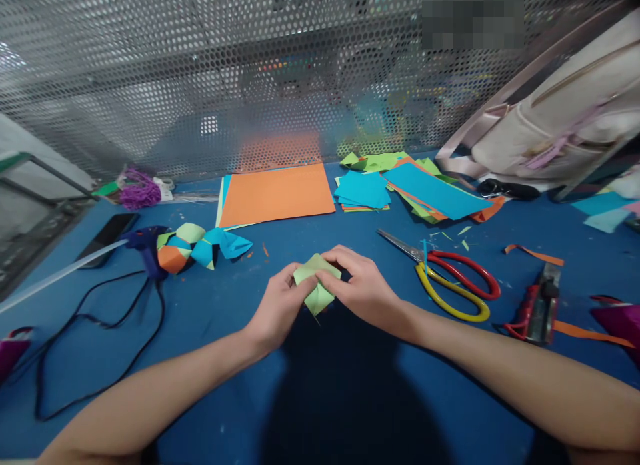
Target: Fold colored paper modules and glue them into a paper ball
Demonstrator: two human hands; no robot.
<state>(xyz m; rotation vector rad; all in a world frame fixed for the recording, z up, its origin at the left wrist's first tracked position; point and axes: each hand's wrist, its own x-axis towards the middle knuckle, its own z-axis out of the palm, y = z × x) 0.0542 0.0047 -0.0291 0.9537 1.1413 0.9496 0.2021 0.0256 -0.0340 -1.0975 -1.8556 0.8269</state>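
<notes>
A small light-green square of folded paper [320, 296] is held between both hands over the blue table, with creases running across it. My left hand [280, 306] grips its left side, thumb lying on top. From the right, my right hand [364, 286] pinches it too, its thumb pressed near the middle; the fingers underneath are partly hidden. Behind my left hand lie folded paper pieces [191, 246] in green, orange and blue. Scissors [457, 282] with red and yellow handles rest beyond my right hand, blades pointing away to the left.
An orange paper stack [277, 195], blue paper squares [364, 189] and blue strips [435, 188] lie along the perforated metal screen [200, 85]. At left are a glue gun [150, 248], its black cord, a phone [109, 238] and purple yarn [140, 188]. A red cutter [540, 305] and a pale bag [565, 98] are right.
</notes>
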